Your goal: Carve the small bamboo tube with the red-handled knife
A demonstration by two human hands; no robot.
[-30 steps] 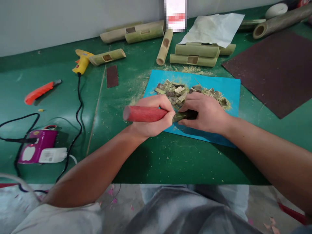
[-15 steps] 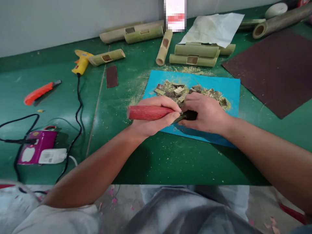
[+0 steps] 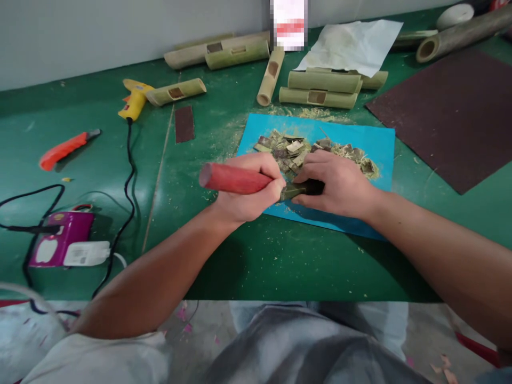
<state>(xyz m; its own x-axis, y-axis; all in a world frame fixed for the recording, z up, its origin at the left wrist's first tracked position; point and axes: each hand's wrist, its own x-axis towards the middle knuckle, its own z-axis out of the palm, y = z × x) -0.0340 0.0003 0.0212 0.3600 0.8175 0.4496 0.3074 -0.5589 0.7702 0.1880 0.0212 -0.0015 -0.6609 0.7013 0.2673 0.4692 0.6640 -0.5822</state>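
Head view: carving over the blue mat [image 3: 376, 144].
Left hand [image 3: 246, 194] fingers clamp the red-handled chisel [image 3: 234, 180]; right hand [image 3: 338, 184] fingers pin the bamboo piece [image 3: 298, 190] (steadying it, I judge).

Green table [image 3: 248, 256] carries: blue mat [image 3: 376, 146], dark sandpaper sheet [image 3: 452, 112], bamboo sections [image 3: 320, 88], yellow glue gun [image 3: 134, 98], orange utility knife [image 3: 64, 150], purple charger [image 3: 60, 246].

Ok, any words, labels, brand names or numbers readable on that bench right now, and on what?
None can be read.
White label on the purple device: print too small to read.
White and red item at the wall: blurred out.
Yellow glue gun, orange utility knife: no lettering visible.
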